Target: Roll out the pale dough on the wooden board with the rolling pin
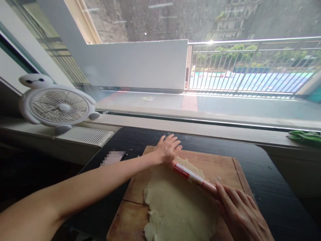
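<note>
A wide sheet of pale dough (180, 204) with ragged edges lies on the wooden board (225, 167). Across its far part, a wooden rolling pin (190, 176) with a red and white label rests at a slant. My left hand (167, 149) is at the pin's far-left end, palm down on it, with the fingers stretched out and spread. The near-right end is under my right hand (240, 211), whose fingers are close together and bent over the pin. The pin's two tips are hidden by my hands.
The board stands on a black table (273, 187). A pale blurred object (112, 158) lies left of the board. On the ledge behind are a white fan (62, 107) at the left and a green cloth (304, 137) at the right, below a large window.
</note>
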`<state>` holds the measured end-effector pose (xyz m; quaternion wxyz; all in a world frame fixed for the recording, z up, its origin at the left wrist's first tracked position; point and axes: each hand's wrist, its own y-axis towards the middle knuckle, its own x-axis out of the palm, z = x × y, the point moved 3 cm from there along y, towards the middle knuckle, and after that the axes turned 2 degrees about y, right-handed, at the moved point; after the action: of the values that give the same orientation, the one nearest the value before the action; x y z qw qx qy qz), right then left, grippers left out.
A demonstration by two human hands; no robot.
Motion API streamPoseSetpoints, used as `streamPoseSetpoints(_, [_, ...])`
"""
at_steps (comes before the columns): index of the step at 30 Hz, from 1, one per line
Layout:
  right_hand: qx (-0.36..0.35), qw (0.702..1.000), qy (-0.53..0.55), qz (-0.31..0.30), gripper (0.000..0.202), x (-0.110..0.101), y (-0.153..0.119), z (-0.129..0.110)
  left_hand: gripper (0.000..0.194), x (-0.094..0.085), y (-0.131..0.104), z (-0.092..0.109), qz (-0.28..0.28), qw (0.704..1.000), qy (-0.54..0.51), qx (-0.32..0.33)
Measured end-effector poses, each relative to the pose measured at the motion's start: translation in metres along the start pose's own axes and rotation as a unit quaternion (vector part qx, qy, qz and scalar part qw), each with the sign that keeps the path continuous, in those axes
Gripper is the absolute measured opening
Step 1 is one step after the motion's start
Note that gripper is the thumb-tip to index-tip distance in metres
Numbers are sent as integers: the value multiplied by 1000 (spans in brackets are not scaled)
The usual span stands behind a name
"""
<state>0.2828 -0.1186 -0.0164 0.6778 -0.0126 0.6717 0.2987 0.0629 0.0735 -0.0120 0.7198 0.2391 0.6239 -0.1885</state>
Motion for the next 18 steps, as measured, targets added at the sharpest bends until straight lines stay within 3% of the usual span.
streamPoseSetpoints(5, [-13, 999, 48, 5, 48, -3, -2, -2, 48, -10, -58, 13, 26, 996, -3, 82])
streamPoseSetpoints(7, [-15, 998, 62, -1, 48, -2, -1, -1, 48, -10, -65, 14, 24, 997, -3, 80])
streamPoseSetpoints(9, [-2, 998, 65, -12, 46, 2, 0, 2, 44, -6, -53, 11, 19, 998, 1, 63])
streamPoseSetpoints(15, [69, 997, 34, -23, 42, 13, -1, 10, 48, 7, 19, 4, -45, 999, -14, 12])
streamPoseSetpoints(18, [62, 997, 29, -28, 43, 8, -3, 7, 47, 5, 17, 6, -42, 999, -17, 0])
